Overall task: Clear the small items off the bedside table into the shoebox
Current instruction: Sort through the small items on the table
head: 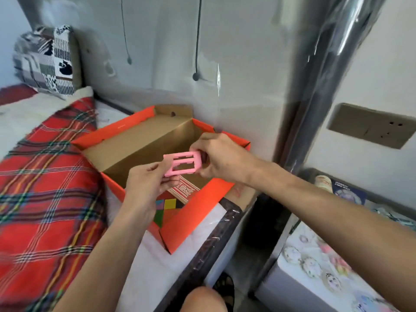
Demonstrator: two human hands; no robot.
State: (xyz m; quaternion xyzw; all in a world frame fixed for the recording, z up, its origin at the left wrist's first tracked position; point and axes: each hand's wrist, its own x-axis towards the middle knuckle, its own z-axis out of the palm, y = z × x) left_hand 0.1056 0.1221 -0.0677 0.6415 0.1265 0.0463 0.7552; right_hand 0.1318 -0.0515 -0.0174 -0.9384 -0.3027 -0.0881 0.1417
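- The bed (pixel 45 188) carries the open orange shoebox (pixel 202 199) at its right edge; a patterned card (pixel 184 188) lies in the box's near corner.
- The bench (pixel 290 273) stands right of the bed, well apart from both hands, with round badges (pixel 292 253) on top.
- The left hand (pixel 146 183) pinches one end of the pink frame (pixel 182 164); the right hand (pixel 222 158) pinches the other end.
- The frame hangs directly over the box's open inside, its long axis running hand to hand, so the drop looks straight down. It is flat and rectangular, with cut-out windows.
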